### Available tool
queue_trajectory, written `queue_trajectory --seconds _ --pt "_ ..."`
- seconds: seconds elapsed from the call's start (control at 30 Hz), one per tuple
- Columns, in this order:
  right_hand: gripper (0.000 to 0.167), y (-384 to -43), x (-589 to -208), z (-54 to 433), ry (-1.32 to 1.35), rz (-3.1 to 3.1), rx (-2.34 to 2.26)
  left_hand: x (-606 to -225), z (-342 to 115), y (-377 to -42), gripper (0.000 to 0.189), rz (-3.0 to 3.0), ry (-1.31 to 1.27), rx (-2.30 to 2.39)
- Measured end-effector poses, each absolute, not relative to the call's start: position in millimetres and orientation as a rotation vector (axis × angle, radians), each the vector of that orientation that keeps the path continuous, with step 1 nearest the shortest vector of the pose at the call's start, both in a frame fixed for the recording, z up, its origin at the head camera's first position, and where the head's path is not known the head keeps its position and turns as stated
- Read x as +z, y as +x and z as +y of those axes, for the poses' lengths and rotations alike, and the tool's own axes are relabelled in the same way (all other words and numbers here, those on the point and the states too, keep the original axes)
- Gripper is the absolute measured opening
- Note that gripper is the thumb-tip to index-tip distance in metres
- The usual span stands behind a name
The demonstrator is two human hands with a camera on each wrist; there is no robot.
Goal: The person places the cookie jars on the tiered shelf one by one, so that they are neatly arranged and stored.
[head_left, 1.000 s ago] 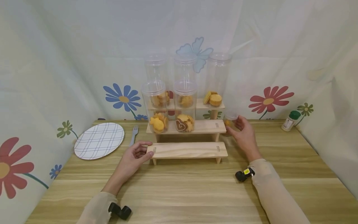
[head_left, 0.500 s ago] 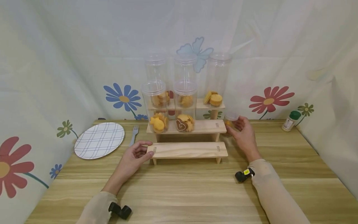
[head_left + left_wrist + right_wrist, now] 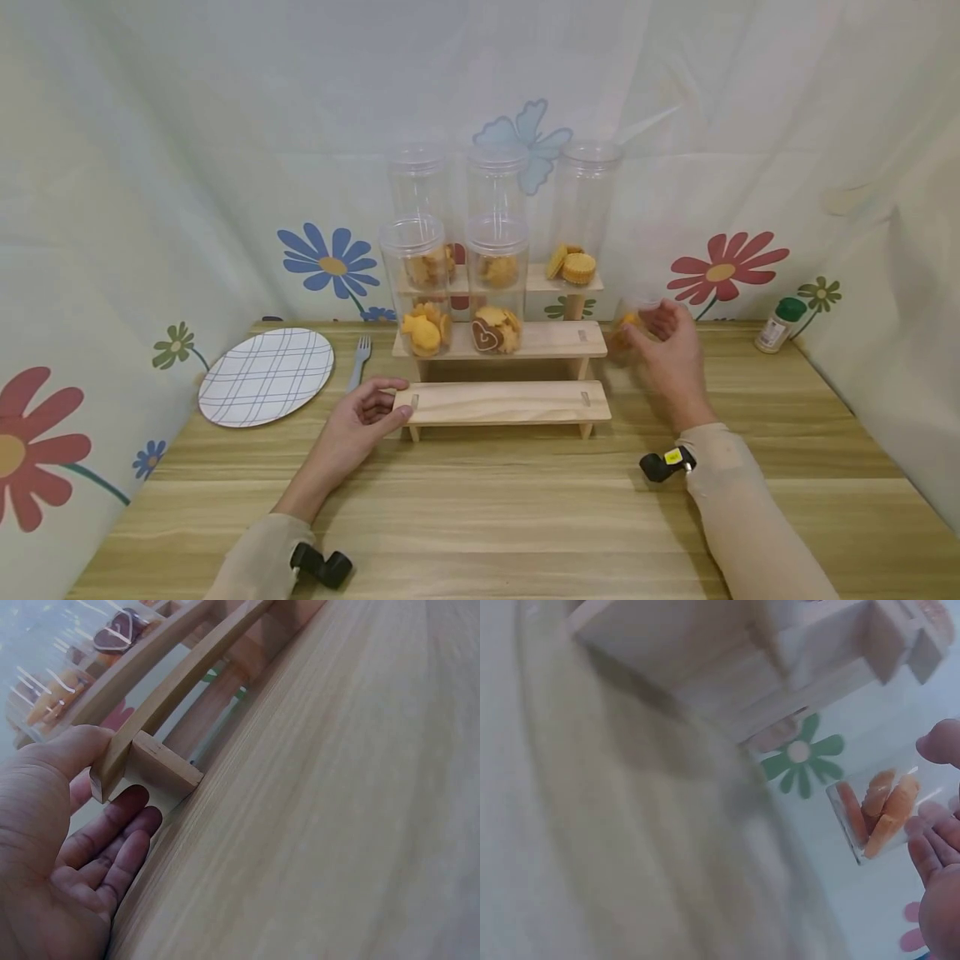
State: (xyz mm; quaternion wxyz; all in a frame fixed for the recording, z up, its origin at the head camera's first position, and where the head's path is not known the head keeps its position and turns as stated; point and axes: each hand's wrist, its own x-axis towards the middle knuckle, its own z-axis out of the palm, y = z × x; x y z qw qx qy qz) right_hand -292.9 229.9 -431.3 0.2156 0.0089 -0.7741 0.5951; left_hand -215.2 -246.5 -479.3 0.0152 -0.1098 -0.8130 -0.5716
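Note:
My left hand point(image 3: 360, 425) pinches the left end of the lowest tier of a wooden step shelf point(image 3: 498, 402). In the left wrist view its thumb lies over the board's end, and the other fingers are beneath or beside it. At the shelf's right side my right hand point(image 3: 671, 358) grips a clear jar point(image 3: 877, 814) with several orange-yellow cookies in the bottom. Seen from the right wrist, the jar's base appears off the table. Two taller clear cookie jars, one with fish-shaped cookies point(image 3: 425, 329) and one with a heart cookie point(image 3: 495, 329), stand on the middle tier.
Three more clear cookie jars stand on the top tier, the rightmost jar point(image 3: 587, 200) holding round cookies. A checked plate point(image 3: 266, 377) and a fork point(image 3: 361, 358) lie at the left. A green-capped shaker point(image 3: 780, 325) stands far right. Flowered curtain surrounds the table.
My right hand has moved a little to the right with the jar, away from the shelf's edge. The left hand and the shelf have stayed put.

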Motion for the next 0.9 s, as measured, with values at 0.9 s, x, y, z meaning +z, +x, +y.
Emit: queue_trajectory --seconds 0.9 --pt "0.054 -256 -350 224 0.217 -1.997 1.502 -480 -247 -216 0.043 -2.543 -0.327 -1.782"
